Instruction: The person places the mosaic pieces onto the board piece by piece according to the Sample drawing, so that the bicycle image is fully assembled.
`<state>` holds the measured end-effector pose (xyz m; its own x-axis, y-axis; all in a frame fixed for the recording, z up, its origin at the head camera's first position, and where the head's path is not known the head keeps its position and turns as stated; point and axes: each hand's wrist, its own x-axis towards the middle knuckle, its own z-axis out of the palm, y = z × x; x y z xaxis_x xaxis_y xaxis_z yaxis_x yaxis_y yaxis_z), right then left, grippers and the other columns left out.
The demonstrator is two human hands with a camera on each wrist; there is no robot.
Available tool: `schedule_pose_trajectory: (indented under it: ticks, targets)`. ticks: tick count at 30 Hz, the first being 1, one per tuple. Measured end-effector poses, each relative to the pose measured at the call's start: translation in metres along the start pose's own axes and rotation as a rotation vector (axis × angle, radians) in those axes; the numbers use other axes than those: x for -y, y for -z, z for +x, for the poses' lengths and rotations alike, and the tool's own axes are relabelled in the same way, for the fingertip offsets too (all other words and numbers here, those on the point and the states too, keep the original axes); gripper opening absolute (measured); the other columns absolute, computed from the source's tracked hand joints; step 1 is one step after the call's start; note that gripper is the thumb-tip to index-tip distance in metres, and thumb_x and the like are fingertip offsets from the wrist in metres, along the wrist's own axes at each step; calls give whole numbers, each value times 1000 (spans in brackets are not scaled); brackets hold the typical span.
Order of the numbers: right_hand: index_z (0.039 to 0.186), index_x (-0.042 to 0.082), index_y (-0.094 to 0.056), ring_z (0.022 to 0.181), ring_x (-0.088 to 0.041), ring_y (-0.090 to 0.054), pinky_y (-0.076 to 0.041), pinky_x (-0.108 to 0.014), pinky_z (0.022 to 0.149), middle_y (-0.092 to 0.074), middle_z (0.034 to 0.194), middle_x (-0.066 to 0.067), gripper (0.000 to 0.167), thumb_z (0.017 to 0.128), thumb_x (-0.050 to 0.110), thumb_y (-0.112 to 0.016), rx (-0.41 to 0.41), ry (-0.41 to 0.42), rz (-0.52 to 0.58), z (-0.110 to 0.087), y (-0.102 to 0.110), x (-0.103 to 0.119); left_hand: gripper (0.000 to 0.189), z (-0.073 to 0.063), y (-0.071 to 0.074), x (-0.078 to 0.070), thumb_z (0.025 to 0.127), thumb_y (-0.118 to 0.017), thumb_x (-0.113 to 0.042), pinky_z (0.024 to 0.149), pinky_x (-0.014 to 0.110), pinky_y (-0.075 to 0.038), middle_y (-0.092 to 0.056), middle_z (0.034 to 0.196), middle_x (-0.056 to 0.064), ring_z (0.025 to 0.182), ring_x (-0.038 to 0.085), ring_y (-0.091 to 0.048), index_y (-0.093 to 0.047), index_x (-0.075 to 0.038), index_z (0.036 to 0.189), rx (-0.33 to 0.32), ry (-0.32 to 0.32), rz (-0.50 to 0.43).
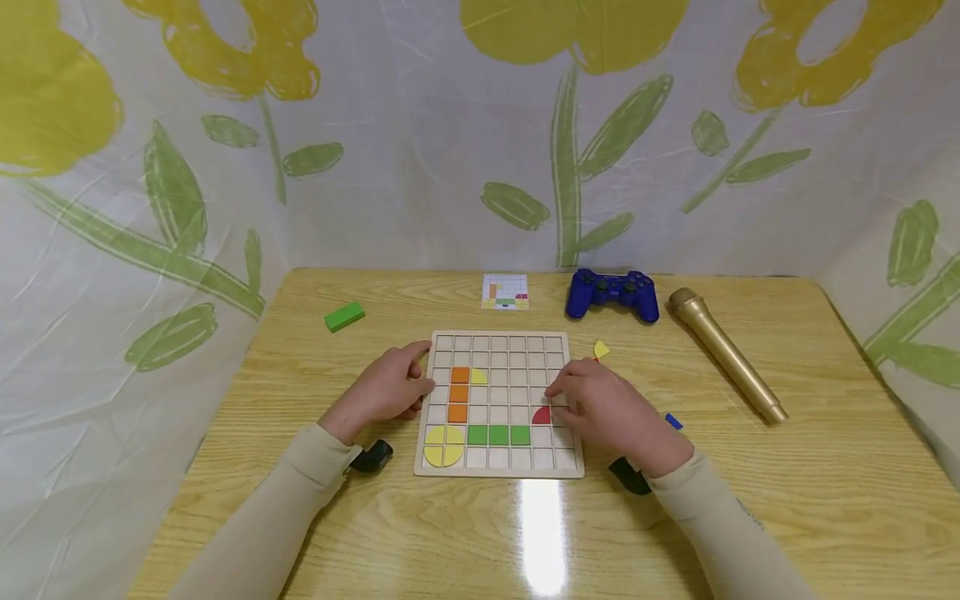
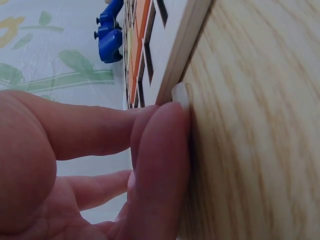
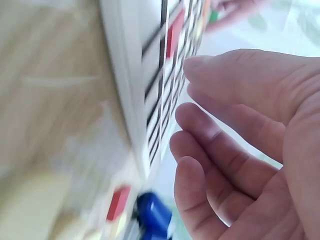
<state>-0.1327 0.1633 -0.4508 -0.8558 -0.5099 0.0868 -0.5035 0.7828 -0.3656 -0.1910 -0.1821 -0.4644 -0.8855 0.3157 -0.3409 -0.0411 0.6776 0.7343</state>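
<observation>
Left hand [image 1: 382, 383] touches the left edge of a board [image 1: 480, 474] lying flat on the table [image 1: 420, 533], fingers loosely bent but gripping nothing — right hand [image 1: 611, 408] hovers over the opposite side, its fingers slightly parted, empty. The board looks stiff and light; its red tile [image 1: 542, 415], likely slick, is best pinched at the curved edge.

Worktop [image 1: 360, 533]: wood-grain surface, glossy, threw back a hard white glare. Grid board [image 1: 498, 473]: pale wood, smooth, mostly matt. Coloured tiles [image 1: 498, 435] looked smooth and flat-toned. Controller [image 1: 613, 290]: smooth blue plastic. Microphone [image 1: 729, 358]: gold metallic finish, shiny shaft, rougher-looking head. Card [image 1: 505, 292] seemed paper. Sleeves [image 1: 255, 517]: matt cloth. Backdrop [image 1: 420, 167]: creased sheeting, faint sheen, fabric or plastic unclear.
</observation>
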Motion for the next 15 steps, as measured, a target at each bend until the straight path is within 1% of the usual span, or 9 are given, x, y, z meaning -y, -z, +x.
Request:
schedule_pose_trajectory:
  ticks: [3,9,12,15]
  targets:
    - [112,7,-82,112,-24,-69,-61,-45,100,-74,115,-4,17,96,13,-80,-20,-46,14,-1,8,-14,70,1,0,0,106,-65,-14,61,31,-62,-58,107,12,71,19,-66,-34,-10,169,0,-2,6]
    - [120,4,-79,112,-29,-66,-60,-50,101,-73,118,-10,26,96,13,-81,-60,-129,13,-3,16,-45,71,1,0,0,106,-65,-14,61,31,-63,-58,108,12,72,19,-66,-33,-10,169,0,1,4]
    - [123,2,-78,115,-31,-65,-58,-52,103,-73,120,-11,29,96,11,-81,-58,-137,1,-3,16,-55,71,1,1,0,106,-65,-14,61,32,-63,-57,107,12,71,20,-67,-33,-10,169,1,0,-1]
    - [126,2,-77,117,-32,-65,-58,-52,104,-73,123,-12,31,96,10,-81,-55,-134,2,-3,14,-59,71,1,0,0,106,-65,-14,60,32,-63,-58,106,12,70,19,-67,-34,-9,169,4,-8,-4]
